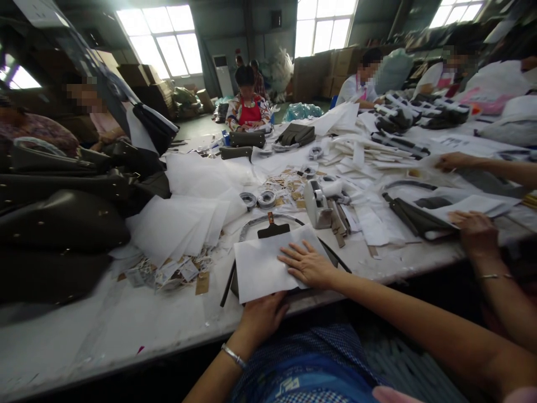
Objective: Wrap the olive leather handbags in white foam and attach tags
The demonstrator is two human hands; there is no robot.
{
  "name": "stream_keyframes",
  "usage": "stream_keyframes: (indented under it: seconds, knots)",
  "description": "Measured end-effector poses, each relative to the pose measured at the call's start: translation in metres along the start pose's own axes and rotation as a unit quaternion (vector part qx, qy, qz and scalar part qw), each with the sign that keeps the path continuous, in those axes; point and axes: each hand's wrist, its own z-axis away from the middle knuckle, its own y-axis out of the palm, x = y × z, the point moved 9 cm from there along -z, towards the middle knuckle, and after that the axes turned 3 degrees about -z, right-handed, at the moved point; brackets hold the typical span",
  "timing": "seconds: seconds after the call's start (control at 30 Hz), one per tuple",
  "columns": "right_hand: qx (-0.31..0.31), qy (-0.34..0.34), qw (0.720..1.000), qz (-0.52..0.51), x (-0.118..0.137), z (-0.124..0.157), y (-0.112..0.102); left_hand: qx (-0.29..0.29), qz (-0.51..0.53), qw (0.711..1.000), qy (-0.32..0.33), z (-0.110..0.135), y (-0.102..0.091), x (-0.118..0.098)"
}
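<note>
A dark handbag (235,282) lies flat before me, its wrapped handle (247,223) arching away from me and a dark tag (273,230) showing at its top. White sheet material (258,263) covers most of its face. My right hand (309,265) rests on that sheet, palm down, with its fingers spread. At the near edge, my left hand (262,316) is curled at the bag's border; its fingertips are partly hidden. Beyond the handle are a tape dispenser (318,204) and rolled wrapped straps (266,198).
Dark bags (54,246) are piled at left, beside fanned white sheets (180,226) and loose tags (176,274). At right, a co-worker's hands (478,232) handle another dark bag (413,218). Other people sit around the table. The table's front edge (168,355) runs close to me.
</note>
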Motion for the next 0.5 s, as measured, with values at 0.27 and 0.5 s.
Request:
stream_keyframes:
  seconds: [0.27, 0.5]
  knots:
    - [-0.018, 0.007, 1.0, -0.015, -0.002, 0.002, -0.003, -0.033, -0.066, 0.997, 0.023, 0.012, -0.029, -0.019]
    - [-0.02, -0.001, 0.999, -0.033, -0.005, 0.003, 0.005, -0.07, -0.031, 0.996, 0.049, -0.028, -0.1, -0.067]
